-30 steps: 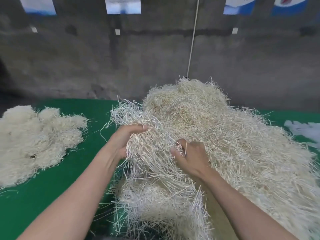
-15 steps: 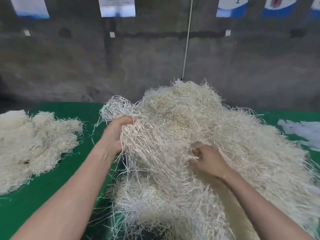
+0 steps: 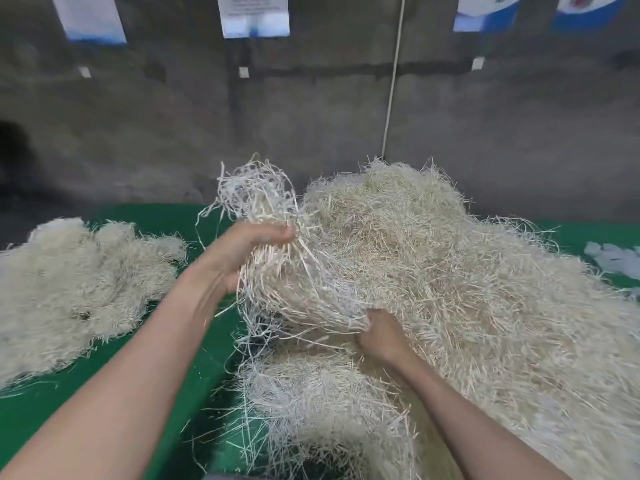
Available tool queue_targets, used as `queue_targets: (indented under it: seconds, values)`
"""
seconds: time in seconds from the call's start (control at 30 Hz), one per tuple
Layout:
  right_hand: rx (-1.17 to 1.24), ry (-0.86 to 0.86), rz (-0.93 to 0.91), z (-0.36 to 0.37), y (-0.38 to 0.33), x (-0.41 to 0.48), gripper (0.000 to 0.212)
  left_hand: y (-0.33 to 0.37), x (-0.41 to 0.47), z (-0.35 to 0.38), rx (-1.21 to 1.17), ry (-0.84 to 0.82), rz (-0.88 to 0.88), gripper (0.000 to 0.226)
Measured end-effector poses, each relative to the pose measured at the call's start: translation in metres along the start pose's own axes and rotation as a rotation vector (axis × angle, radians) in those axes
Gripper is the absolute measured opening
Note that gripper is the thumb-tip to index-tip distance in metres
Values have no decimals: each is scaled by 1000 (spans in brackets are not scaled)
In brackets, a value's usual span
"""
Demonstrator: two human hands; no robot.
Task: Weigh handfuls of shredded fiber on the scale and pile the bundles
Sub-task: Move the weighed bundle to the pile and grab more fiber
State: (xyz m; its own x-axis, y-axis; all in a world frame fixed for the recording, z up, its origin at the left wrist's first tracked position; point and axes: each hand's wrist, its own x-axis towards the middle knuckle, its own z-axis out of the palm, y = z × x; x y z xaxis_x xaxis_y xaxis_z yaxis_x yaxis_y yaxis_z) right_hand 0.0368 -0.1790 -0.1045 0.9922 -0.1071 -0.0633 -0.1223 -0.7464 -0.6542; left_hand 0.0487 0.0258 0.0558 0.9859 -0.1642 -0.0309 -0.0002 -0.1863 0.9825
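Observation:
A big heap of pale shredded fiber (image 3: 450, 271) covers the right half of the green table (image 3: 194, 358). My left hand (image 3: 239, 254) grips the upper end of a handful of fiber (image 3: 291, 282), whose loose strands stick up above my fingers. Lower down, my right hand (image 3: 381, 336) grips the bottom end of the same handful, its fingers buried in the strands. A smaller pile of fiber bundles (image 3: 69, 292) lies at the left. More fiber (image 3: 322, 410) lies just below my hands. No scale is in view.
A grey concrete wall (image 3: 311, 116) with hanging papers stands right behind the table. A white cord (image 3: 393, 81) runs down the wall to the heap. Crumpled clear plastic (image 3: 613, 256) lies at the far right edge.
My left hand has lifted the handful up off the heap. My right hand has moved left and down and now grips the bundle's lower end.

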Motion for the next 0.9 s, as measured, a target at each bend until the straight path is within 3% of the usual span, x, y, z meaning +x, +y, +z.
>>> queue_targets:
  seconds: [0.07, 0.13, 0.2, 0.23, 0.3, 0.37, 0.4, 0.47, 0.5, 0.6, 0.67, 0.8, 0.87, 0.9]
  values:
    - [83, 114, -14, -11, 0, 3, 27, -12, 2, 8, 289, -324, -86, 70]
    - [229, 205, -74, -22, -8, 3, 41, -30, 4, 32, 579, -670, -187, 96]
    - [269, 265, -150, -32, -5, 0, 46, -58, 9, 54, 893, -810, -230, 114]
    - [151, 269, -206, -36, -2, 1, 38, -70, 12, 62, 1072, -745, -213, 108]
    - [-196, 216, -229, -38, 9, 2, 11, -88, 25, 61, 1320, -449, -48, 63]
    - [-386, 167, -180, -39, 27, -1, 21, -93, 39, 49, 1430, -192, 85, 13]
    - [-428, 165, -145, -41, 39, -4, 20, -94, 43, 41, 1463, -116, 100, 3]
    - [-479, 214, -114, -49, 60, -11, 9, -100, 52, 24, 1451, -18, 76, 12]
    - [-485, 208, -103, -51, 68, -14, 13, -105, 54, 18, 1403, 29, 66, 14]
    - [-398, 82, -143, -54, 54, -22, 36, -115, 54, 20, 1166, 95, 86, 5]
    - [-342, 23, -208, -60, 24, -27, 62, -114, 48, 30, 976, 140, 100, 4]
    - [-192, 65, -366, -80, -29, -27, 111, -98, 36, 48, 703, 163, 208, 16]
    - [-25, -28, -390, -77, -50, -24, 118, -84, 31, 54, 523, 156, 103, 8]
    - [60, -95, -372, -71, -57, -22, 115, -75, 29, 54, 401, 146, -4, 19]
